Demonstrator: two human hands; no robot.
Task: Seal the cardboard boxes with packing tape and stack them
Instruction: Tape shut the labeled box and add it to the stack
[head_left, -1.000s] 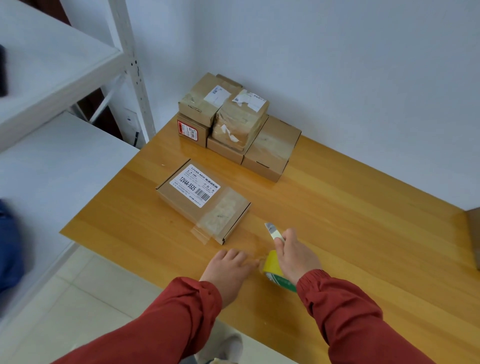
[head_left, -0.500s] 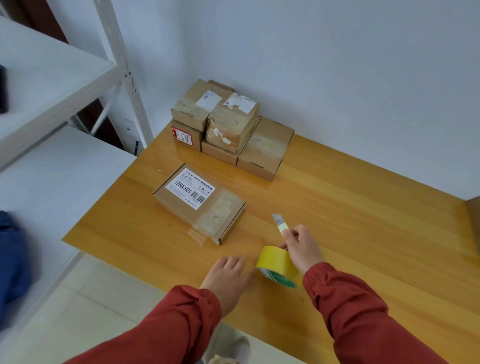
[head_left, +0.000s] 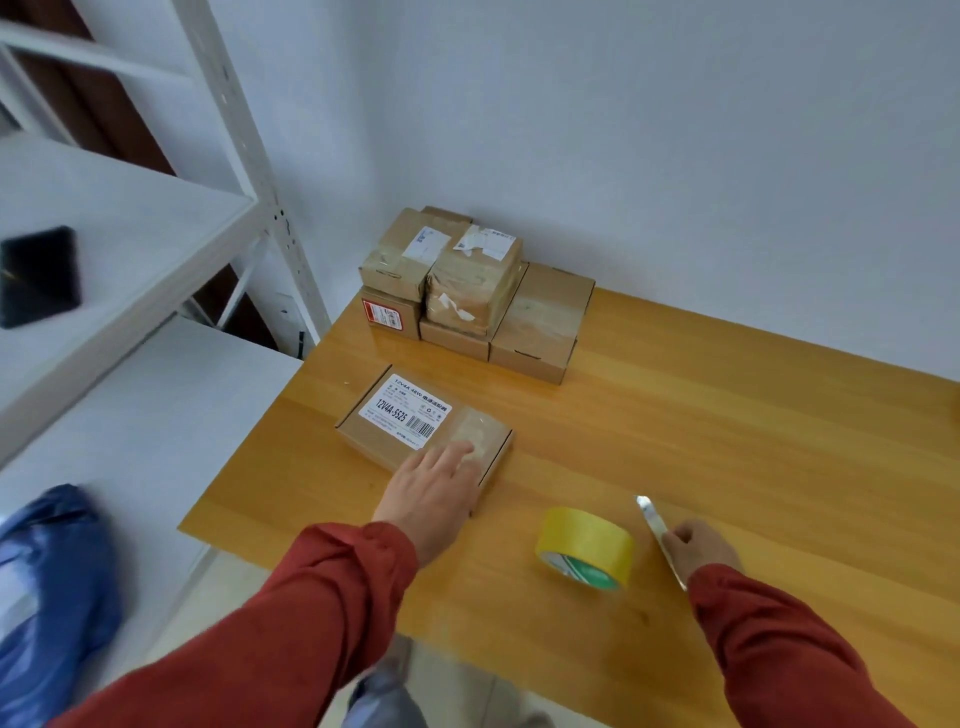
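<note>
A flat cardboard box (head_left: 400, 415) with a white barcode label lies on the wooden table (head_left: 727, 441), a strip of clear tape over its near end. My left hand (head_left: 434, 491) lies flat on that taped end, fingers straight. A yellow roll of packing tape (head_left: 587, 545) stands free on the table to the right of the box. Further right, my right hand (head_left: 698, 548) grips a small utility knife (head_left: 655, 525) whose blade points away from me. A stack of several taped cardboard boxes (head_left: 472, 291) sits in the far corner against the wall.
White metal shelving (head_left: 130, 249) stands to the left, with a dark phone-like object (head_left: 39, 275) on its upper shelf and a blue bag (head_left: 47, 582) on the lower one. The table's near edge runs just under my forearms. A white wall closes off the back.
My left hand moved forward from the table onto the box's taped end. My right hand let go of the tape roll and shifted right, still gripping the knife.
</note>
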